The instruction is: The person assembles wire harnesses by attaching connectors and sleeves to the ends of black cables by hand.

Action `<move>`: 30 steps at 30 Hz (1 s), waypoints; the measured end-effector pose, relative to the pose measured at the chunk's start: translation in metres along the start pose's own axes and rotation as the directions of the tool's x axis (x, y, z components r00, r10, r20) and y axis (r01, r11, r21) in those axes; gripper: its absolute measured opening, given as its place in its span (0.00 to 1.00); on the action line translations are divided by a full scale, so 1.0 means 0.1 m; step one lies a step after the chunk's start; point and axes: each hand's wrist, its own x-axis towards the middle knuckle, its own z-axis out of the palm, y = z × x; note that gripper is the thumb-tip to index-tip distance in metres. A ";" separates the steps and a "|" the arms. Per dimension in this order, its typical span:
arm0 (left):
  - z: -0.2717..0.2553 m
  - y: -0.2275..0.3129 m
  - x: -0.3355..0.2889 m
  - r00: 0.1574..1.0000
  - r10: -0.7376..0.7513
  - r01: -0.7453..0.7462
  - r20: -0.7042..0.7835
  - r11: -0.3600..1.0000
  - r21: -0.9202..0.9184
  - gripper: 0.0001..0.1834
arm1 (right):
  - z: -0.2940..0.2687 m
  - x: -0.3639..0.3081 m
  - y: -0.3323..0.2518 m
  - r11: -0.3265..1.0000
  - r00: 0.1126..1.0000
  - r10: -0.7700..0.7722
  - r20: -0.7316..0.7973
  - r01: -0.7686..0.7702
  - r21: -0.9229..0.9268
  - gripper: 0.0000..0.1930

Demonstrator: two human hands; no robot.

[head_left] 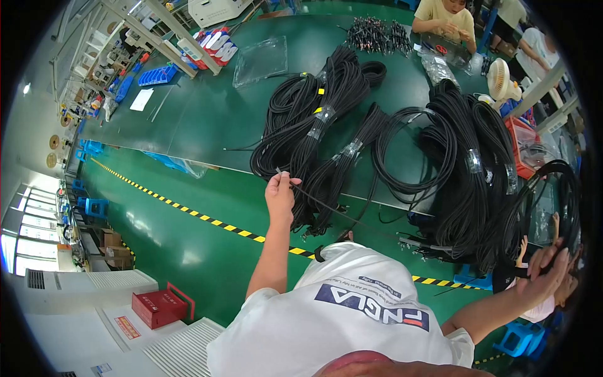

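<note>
Slim black cable strand point(323, 203): one end of it is pinched between the thumb and fingertips of the left hand point(281, 196), a short tip poking out just past them. The other fingers are curled in toward the palm. From that grip the strand slants down to the right, in front of the near edge of the long green-topped table point(201, 129); where it finishes is too fine to follow.

The right hand point(544, 275), well apart to the right, has its fingers closed around the lower part of a looped black cable coil point(569, 188), which rises above the knuckles.

Just beyond the left hand, a large taped bundle of black cables with yellow tags point(320, 108) lies across the table, its lower ends hanging over the near edge. To its right are a loose round ring of black cable point(447, 164) and a thick black cable bundle bound with clear tape point(468, 182), which also droops over that edge. By the far edge lie a clear plastic sheet point(260, 61) and a heap of short black leads point(377, 36); a co-worker point(433, 16) sits there, hands raised together.
</note>
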 end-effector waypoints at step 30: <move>1.29 -0.16 0.54 0.931 0.015 -0.032 0.365 0.999 0.041 0.13 | -1.52 -1.06 -1.68 0.860 0.856 -0.509 0.086 0.502 0.094 0.11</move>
